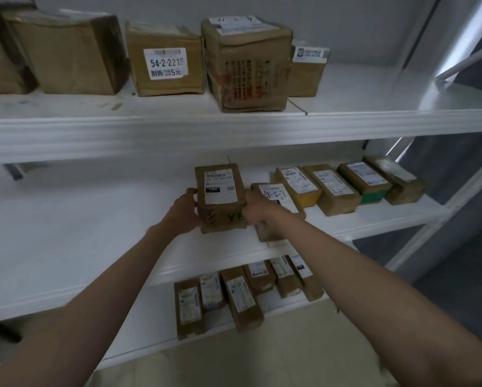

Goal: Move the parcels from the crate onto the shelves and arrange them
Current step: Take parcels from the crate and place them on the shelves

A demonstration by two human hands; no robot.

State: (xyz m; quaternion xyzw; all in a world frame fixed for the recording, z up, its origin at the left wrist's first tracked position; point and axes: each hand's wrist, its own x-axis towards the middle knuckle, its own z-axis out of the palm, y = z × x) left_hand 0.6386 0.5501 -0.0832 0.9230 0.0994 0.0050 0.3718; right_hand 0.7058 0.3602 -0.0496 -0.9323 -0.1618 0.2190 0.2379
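both hands gripping parcel point(220, 196), arms outstretched

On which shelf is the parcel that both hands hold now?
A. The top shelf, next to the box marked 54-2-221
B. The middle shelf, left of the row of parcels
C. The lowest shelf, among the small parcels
B: the left hand and right hand grip the sides of the parcel on the middle shelf, left of the row of parcels.
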